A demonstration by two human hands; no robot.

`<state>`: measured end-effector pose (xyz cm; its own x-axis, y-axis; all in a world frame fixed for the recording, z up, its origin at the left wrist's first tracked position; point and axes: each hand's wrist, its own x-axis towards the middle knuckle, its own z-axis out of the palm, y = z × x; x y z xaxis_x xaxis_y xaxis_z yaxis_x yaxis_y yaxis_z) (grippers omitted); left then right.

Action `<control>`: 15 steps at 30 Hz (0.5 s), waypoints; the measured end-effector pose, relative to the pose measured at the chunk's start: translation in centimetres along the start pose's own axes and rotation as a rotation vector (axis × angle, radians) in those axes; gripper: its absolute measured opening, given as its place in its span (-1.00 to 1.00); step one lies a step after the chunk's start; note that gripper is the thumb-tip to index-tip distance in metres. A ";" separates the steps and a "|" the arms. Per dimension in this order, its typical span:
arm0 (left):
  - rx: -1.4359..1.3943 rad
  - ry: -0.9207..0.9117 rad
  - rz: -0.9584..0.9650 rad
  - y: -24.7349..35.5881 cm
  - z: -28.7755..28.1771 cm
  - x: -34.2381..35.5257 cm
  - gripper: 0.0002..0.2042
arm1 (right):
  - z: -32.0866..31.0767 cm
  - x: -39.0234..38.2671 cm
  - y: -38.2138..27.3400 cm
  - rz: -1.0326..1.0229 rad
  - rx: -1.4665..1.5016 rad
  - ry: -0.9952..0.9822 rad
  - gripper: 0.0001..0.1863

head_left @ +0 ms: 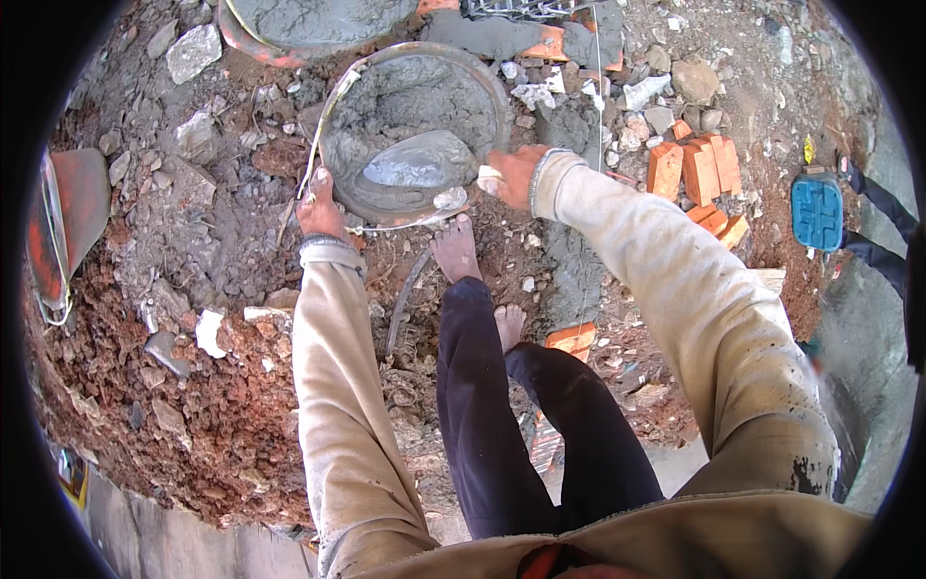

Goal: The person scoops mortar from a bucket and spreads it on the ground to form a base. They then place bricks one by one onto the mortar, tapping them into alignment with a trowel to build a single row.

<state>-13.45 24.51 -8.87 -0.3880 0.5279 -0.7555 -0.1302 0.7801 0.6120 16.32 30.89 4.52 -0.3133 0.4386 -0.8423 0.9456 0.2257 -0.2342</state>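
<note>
Hard to make out first. Trowel (420, 159): handle mostly lost inside the right hand (518, 177); only a pale bit shows at the fist, and I can't tell if it is handle. Blade smeared grey, its lower edge blending into the wet mortar (415, 92). Left hand (320, 207): fingertips hidden at the basin rim (505, 106). A second basin (253, 48), also holding mortar, cut off by the upper edge. At the far right, another person's dark-clad legs (880, 207), the rest out of sight, beside a blue plastic piece (817, 212).

Pose. Both arms reach forward from the lower edge, pale sleeves (666, 236) down to the wrists. Left arm nearly straight, hand at the basin's near-left side, fingers curled in on the rim, thumb uppermost. Right arm slants inward, bent at the elbow; fist at the right rim, fingers wrapped tightly together round the trowel handle. Blade lies in the basin's near half, tip pointing left. One bare foot (455, 246) just below the basin. Orange bricks (704, 164) stacked off to the right.
</note>
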 end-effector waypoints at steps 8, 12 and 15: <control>-0.047 -0.028 0.391 -0.2 3.6 -4.1 -0.57 | 1.9 -0.2 5.7 0.097 0.117 0.228 -0.60; 0.036 0.081 0.441 -1.0 5.3 -6.1 -0.58 | 7.7 -0.5 2.3 0.000 0.454 0.237 -0.68; 0.061 0.016 0.379 1.4 6.3 -8.8 -0.54 | 9.2 -0.6 3.3 -0.133 0.622 0.272 -0.73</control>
<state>-4.45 23.07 -2.91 -0.4122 0.7777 -0.4745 0.0793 0.5495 0.8317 20.40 23.38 -0.18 -0.3639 0.6626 -0.6546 0.7467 -0.2125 -0.6303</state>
